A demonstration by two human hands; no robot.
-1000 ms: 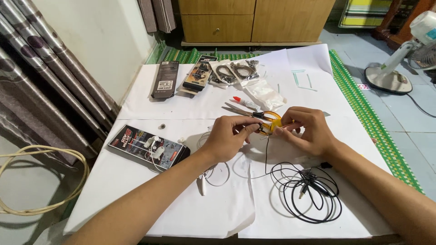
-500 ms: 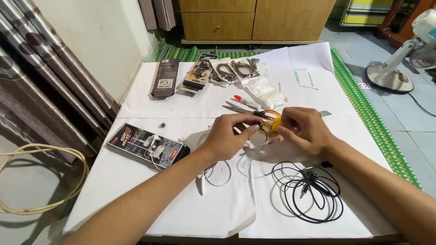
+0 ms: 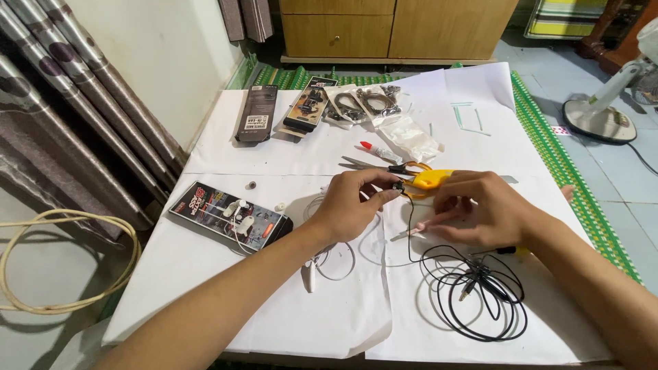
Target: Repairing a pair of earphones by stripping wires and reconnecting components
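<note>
The left hand (image 3: 353, 205) pinches a small black earbud (image 3: 397, 186) between thumb and forefinger, holding it just above the white paper sheets (image 3: 274, 322) that cover the worktop. From the earbud a thin black cable (image 3: 480, 294) drops down and gathers in a loose coil on the paper near the right forearm. The right hand (image 3: 483, 209) sits just beside the left, its fingers curled round a yellow tool (image 3: 430, 179) whose tip meets the earbud — what kind of tool it is cannot be told. A pale pink stick (image 3: 415, 230) shows under the right hand.

Behind the hands lie scissors (image 3: 373, 166) with orange handles, a small tube with a red cap (image 3: 380, 151) and a clear plastic bag (image 3: 415, 137). To the left rests a dark printed box (image 3: 229, 216) with white earphones (image 3: 240, 218) on it — their white cable (image 3: 336, 264) loops under the left wrist. At the far edge sit two more flat packages (image 3: 257, 113).
</note>
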